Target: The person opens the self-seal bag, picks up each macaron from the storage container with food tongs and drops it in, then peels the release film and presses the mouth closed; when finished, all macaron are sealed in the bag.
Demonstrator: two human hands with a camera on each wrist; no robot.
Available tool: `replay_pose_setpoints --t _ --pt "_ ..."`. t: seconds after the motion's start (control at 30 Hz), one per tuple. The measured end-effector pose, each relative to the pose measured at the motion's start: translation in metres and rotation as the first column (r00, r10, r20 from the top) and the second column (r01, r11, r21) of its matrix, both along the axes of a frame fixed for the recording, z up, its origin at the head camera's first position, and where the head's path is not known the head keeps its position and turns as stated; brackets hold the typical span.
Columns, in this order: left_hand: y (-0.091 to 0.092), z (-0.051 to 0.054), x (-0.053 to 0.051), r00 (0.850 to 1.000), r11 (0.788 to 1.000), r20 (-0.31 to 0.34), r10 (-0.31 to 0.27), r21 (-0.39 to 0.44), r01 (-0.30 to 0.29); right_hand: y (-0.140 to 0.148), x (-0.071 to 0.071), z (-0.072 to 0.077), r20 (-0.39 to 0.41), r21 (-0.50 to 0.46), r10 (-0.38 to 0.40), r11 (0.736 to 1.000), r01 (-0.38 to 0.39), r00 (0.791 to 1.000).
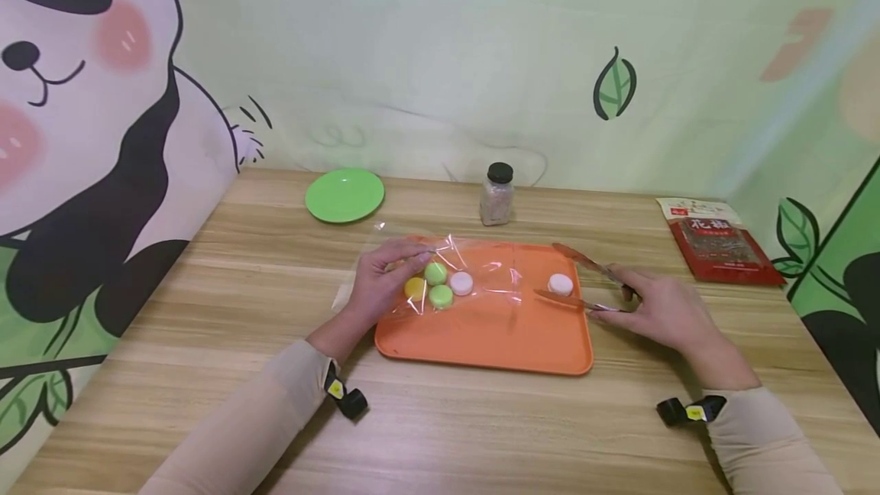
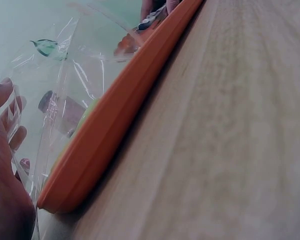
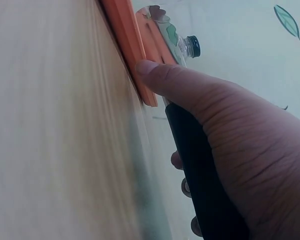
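Observation:
My left hand [image 1: 385, 273] pinches the edge of a clear plastic bag [image 1: 495, 281] over the left part of an orange tray [image 1: 481, 346]. Several round macaron-like pieces show through the film: green [image 1: 436, 273], yellow [image 1: 415, 289] and pale pink [image 1: 461, 283]; whether they lie inside the bag or under it, I cannot tell. In my right hand [image 1: 663, 312] are tongs [image 1: 584, 302], gripped by their dark handle [image 3: 190, 160]. Their arms stand apart, with a pale pink round piece [image 1: 560, 284] between them at the tray's right side.
Behind the tray are a green plate [image 1: 345, 195] and a black-capped jar [image 1: 497, 195]. A red spice packet [image 1: 718, 243] lies at the back right of the wooden table [image 1: 447, 426]. A printed wall cloth [image 1: 412, 59] rises at the back.

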State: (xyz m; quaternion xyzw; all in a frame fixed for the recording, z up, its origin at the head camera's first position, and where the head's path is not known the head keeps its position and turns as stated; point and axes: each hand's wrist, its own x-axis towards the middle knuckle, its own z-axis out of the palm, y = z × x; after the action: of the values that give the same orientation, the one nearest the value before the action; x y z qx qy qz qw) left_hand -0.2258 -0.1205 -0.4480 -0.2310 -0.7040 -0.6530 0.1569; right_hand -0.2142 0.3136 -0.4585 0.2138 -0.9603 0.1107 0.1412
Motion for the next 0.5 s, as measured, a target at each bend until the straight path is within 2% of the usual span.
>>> replay_pose_setpoints --t 0.1,0.33,0.5 --pt "0.0 -0.001 -0.001 1.0 1.0 0.001 -0.002 -0.001 0.002 -0.001 0.001 0.001 -0.004 0.001 0.01 1.0 -0.01 1.0" --pt "-0.003 -0.023 -0.016 1.0 1.0 0.003 0.007 0.002 -0.007 -0.002 0.001 0.002 0.066 0.006 -0.01 1.0 0.01 0.998" --pt "-0.004 -0.028 -0.019 1.0 1.0 0.0 0.003 0.015 -0.003 -0.001 0.0 0.001 0.114 0.005 -0.008 1.0 0.007 0.993"
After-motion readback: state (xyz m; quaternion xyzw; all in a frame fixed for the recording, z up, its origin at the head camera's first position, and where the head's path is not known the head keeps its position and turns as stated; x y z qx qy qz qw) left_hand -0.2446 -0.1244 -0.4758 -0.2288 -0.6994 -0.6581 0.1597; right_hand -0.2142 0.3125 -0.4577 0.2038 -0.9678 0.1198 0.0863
